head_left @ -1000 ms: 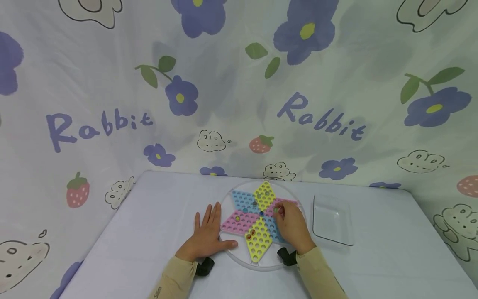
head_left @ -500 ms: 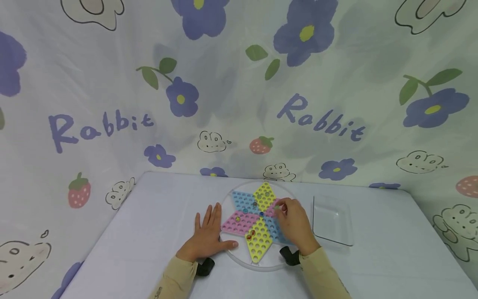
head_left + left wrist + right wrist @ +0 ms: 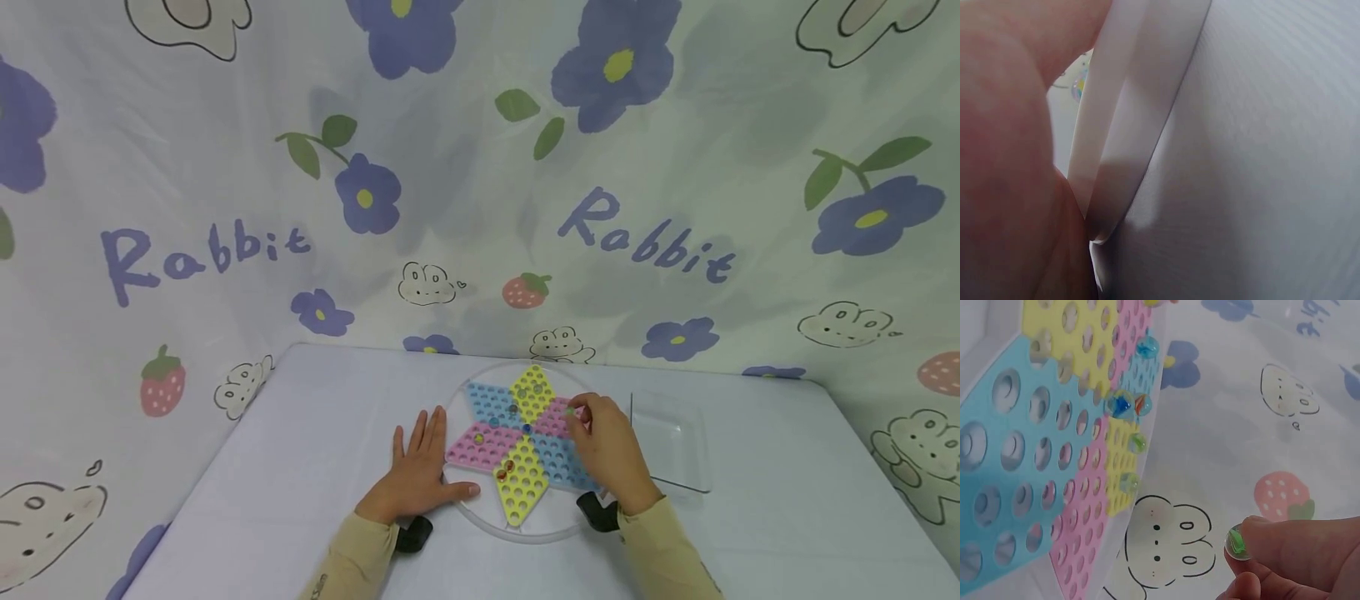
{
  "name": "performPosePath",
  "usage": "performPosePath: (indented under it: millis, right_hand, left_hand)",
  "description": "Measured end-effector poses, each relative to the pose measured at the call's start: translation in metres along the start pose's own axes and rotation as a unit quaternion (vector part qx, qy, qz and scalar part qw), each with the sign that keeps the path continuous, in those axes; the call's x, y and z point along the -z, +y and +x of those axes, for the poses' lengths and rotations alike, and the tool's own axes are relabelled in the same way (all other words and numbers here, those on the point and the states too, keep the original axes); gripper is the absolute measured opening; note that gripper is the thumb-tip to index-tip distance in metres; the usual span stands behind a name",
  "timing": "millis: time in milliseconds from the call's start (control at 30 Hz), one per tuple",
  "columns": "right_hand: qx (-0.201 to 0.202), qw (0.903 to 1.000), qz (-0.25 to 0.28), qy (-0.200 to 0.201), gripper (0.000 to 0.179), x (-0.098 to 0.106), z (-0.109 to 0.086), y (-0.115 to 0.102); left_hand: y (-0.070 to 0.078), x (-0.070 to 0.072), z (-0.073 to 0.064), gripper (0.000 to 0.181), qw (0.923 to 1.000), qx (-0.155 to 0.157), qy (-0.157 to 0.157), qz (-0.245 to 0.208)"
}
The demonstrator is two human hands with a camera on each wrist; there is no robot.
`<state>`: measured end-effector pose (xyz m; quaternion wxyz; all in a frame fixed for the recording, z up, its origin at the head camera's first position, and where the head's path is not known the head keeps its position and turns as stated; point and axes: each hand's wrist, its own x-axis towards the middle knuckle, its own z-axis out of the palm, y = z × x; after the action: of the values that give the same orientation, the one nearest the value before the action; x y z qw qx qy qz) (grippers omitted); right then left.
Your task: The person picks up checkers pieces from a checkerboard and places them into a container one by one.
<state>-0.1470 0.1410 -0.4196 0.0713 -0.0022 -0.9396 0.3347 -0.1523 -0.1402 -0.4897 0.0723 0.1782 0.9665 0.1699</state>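
My right hand pinches a clear marble with a green swirl between thumb and fingers. In the right wrist view the marble is held apart from the star-patterned Chinese checkers board; in the head view it appears over the right pink section. My left hand rests with fingers spread at the board's left rim, thumb lying over the edge. A blue marble sits near the star's middle. Two reddish marbles are in the near yellow point, and a yellow-green marble in the left pink one.
Right of the board stands a clear square tray, partly behind my right hand. The white-covered table meets a patterned cloth at the back. Black wrist mounts sit under both wrists.
My right hand has moved rightward, away from the board's middle, with the green marble between its fingers. The left hand stays in place.
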Motion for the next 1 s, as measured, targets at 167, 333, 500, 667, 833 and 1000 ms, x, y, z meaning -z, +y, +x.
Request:
performPosePath:
  millis: [167, 333, 500, 667, 833, 1000]
  right_hand:
    - [0.004, 1.0000, -0.001, 0.005, 0.022, 0.007, -0.001, 0.004]
    - [0.019, 0.9997, -0.002, 0.012, 0.021, 0.012, -0.003, 0.008]
    - [0.017, 0.9997, -0.007, 0.019, 0.022, 0.017, -0.005, 0.012]
    - [0.024, 0.9991, -0.008, 0.035, 0.021, 0.021, -0.007, 0.017]
    - [0.033, 0.9983, -0.006, 0.048, 0.020, 0.027, -0.009, 0.024]
    - [0.034, 0.9977, -0.001, 0.059, 0.020, 0.030, -0.010, 0.030]
  left_hand:
    - [0.001, 0.002, 0.000, 0.124, 1.0000, 0.002, -0.003, -0.007]
    - [0.002, 0.002, 0.000, 0.124, 1.0000, 0.000, 0.002, -0.007]
    - [0.001, 0.001, 0.000, 0.125, 1.0000, 0.000, 0.001, -0.002]
    - [0.000, 0.000, 0.001, 0.126, 1.0000, -0.001, 0.003, -0.002]
    - [-0.001, -0.002, 0.001, 0.126, 1.0000, -0.002, 0.002, -0.001]
    - [-0.002, -0.002, 0.001, 0.126, 1.0000, 0.002, -0.002, -0.001]
